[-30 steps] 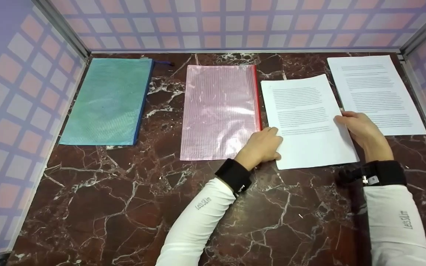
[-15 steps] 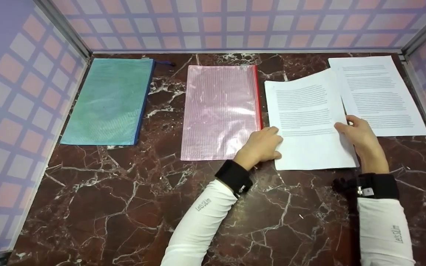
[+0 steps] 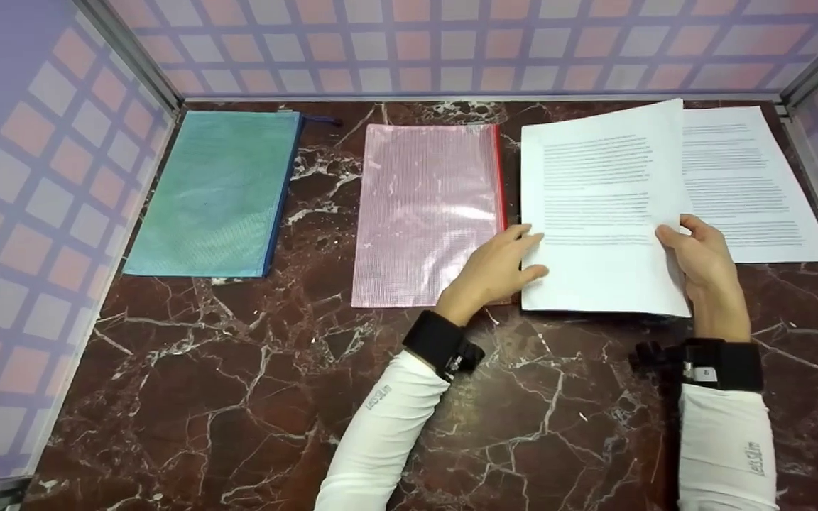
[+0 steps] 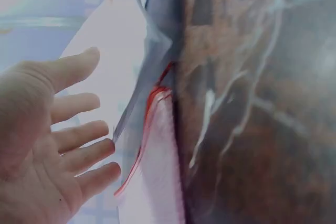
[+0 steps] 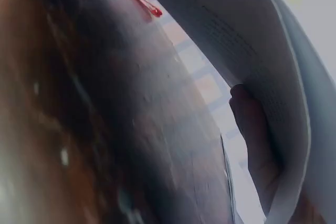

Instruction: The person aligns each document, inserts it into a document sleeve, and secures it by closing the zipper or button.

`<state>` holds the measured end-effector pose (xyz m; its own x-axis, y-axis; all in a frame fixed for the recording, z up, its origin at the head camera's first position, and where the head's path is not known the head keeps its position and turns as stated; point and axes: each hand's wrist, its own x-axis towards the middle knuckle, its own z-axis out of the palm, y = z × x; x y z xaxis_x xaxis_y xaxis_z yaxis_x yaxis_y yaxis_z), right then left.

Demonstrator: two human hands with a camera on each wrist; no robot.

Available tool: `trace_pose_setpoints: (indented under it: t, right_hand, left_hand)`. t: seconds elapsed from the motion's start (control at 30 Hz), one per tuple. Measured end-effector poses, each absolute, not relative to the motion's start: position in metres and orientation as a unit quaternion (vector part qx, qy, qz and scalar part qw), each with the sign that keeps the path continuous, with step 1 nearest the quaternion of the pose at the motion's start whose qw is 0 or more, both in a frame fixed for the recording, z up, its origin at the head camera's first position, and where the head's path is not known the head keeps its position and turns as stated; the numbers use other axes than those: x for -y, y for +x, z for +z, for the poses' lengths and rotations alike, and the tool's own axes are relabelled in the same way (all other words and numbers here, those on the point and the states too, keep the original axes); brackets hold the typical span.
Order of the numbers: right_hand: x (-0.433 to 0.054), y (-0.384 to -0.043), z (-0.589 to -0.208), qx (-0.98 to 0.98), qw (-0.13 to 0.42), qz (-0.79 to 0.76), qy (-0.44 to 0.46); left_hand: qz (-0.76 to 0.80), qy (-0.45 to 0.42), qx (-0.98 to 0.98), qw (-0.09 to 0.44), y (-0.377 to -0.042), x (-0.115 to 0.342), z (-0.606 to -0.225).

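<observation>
Printed paper sheets [image 3: 597, 280] are lifted off the table at the right of the head view, bending along their right side. My right hand [image 3: 711, 266] pinches their right edge, thumb on top and fingers behind; in the right wrist view a finger [image 5: 254, 135] shows beneath the curved paper. At the left edge, my left hand [image 3: 491, 270] has its fingers spread and mostly straight. The left wrist view shows those fingers [image 4: 81, 135] by the paper edge, without a grip. Below the left hand lies a pink mesh zip pouch [image 3: 427, 206] with a red zipper.
A second printed stack [image 3: 757, 191] lies at the far right, partly covered by the lifted sheets. A green mesh zip pouch [image 3: 214, 195] with a blue zipper lies at the left. Checkered panels [image 3: 409, 50] wall the marble table [image 3: 238, 397] at back and sides.
The paper sheets have risen off the table and shifted slightly right and away, now overlapping the far-right stack. The left hand's fingers have spread and loosened from the left edge.
</observation>
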<state>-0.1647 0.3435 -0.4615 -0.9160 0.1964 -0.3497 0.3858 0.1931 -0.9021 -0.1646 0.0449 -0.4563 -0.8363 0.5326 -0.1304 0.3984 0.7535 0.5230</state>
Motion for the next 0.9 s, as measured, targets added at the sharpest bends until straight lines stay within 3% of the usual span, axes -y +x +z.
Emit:
trace_pose_setpoints:
  t: [0.37, 0.67, 0.9]
  right_hand:
    - [-0.299, -0.173, -0.455, -0.732, 0.016, -0.655, 0.186]
    - [-0.270, -0.174, -0.453, -0.689, -0.001, -0.709, 0.151]
    - [-0.257, -0.172, -0.455, -0.678, -0.003, -0.723, 0.129]
  left_hand:
    - [0.404, 0.106, -0.903, 0.102, -0.168, -0.008, -0.462]
    - [0.531, 0.063, -0.838, 0.114, -0.174, 0.020, -0.470]
    - [0.642, 0.078, -0.760, 0.069, -0.177, 0.018, -0.470]
